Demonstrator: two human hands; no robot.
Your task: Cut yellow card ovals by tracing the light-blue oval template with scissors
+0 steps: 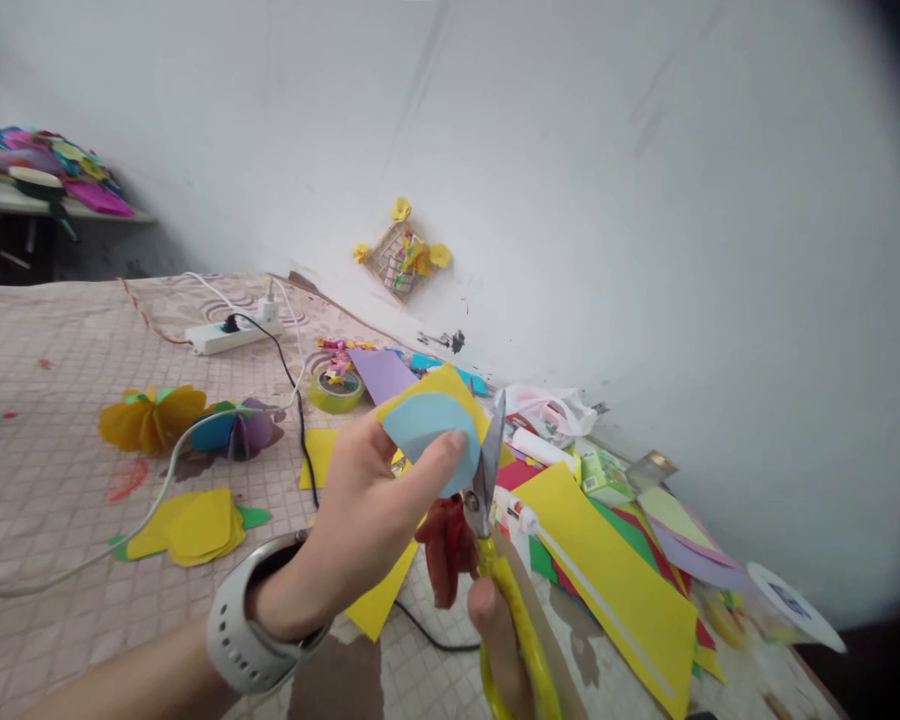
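Observation:
My left hand (360,510) pinches a light blue paper circle (426,438) between thumb and fingers, with a yellow paper sheet (450,395) behind it. My right hand (495,640) is low in the view, gripping the yellow handle of a pair of scissors (487,460). The grey blades point up and stand right beside the circle's edge. A crumpled dark red paper piece (446,550) hangs between my two hands; I cannot tell what holds it. A pale sports watch (259,615) is on my left wrist.
Sheets of coloured paper (615,570) lie in a heap on the right, with a tape roll (336,390) behind my hands. Paper flowers (152,420) and yellow cut-outs (191,528) lie on the patterned bedsheet (45,480). A power strip (229,335) trails cables. A white wall rises behind.

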